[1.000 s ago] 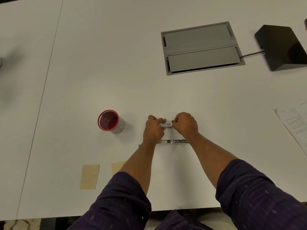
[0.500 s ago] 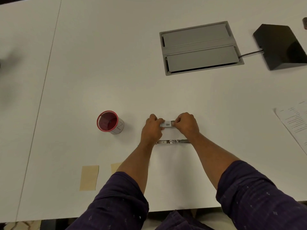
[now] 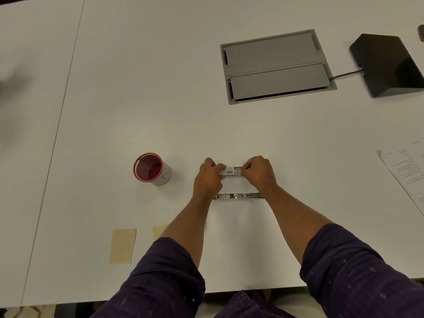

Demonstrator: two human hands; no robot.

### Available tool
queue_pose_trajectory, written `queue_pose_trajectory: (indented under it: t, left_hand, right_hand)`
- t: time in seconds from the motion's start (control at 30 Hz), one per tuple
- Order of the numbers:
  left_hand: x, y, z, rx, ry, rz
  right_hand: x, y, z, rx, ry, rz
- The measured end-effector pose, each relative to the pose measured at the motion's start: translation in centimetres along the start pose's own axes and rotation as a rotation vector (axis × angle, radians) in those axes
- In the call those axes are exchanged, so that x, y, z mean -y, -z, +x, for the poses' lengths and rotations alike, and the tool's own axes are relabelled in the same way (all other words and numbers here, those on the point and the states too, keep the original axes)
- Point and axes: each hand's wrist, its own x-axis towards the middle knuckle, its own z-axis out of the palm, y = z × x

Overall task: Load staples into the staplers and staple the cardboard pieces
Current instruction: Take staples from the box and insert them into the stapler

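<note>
A small staple box (image 3: pixel 230 171) with a barcode label is held between both hands just above the white table. My left hand (image 3: pixel 208 180) grips its left end and my right hand (image 3: pixel 259 174) pinches its right end. Nearer to me a metal stapler (image 3: pixel 238 196) lies opened out flat on the table, its ends hidden under my wrists. Two tan cardboard pieces lie at the front left: one (image 3: pixel 122 245) in full view, the other (image 3: pixel 159 230) partly hidden by my left forearm.
A red mesh pen cup (image 3: pixel 150 168) stands left of my hands. A grey cable hatch (image 3: pixel 275 65) is set into the table at the back right, with a black wedge-shaped device (image 3: pixel 387 65) and its cable beside it. Printed paper sheets (image 3: pixel 408 171) lie at the right edge.
The hands have drawn slightly apart along the staple box, so more of its label shows. The stapler and cardboard have not moved.
</note>
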Motion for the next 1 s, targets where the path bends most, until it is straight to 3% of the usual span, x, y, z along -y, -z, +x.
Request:
queue_pose_trajectory:
  t: [0.53,0.8,1.0]
  left_hand:
    - [-0.4,-0.1,-0.3,-0.007,0.014,0.003]
    - [-0.5,0.0,-0.3,-0.003,0.027,0.001]
    - [-0.6,0.0,-0.4,-0.004,0.031,-0.006]
  right_hand:
    - [1.4,-1.0,-0.3,-0.016,0.053,-0.319]
    - [0.6,-1.1,-0.2,-0.003,0.076,-0.187]
    - [-1.8,0.0,-0.5,-0.16,0.014,0.052]
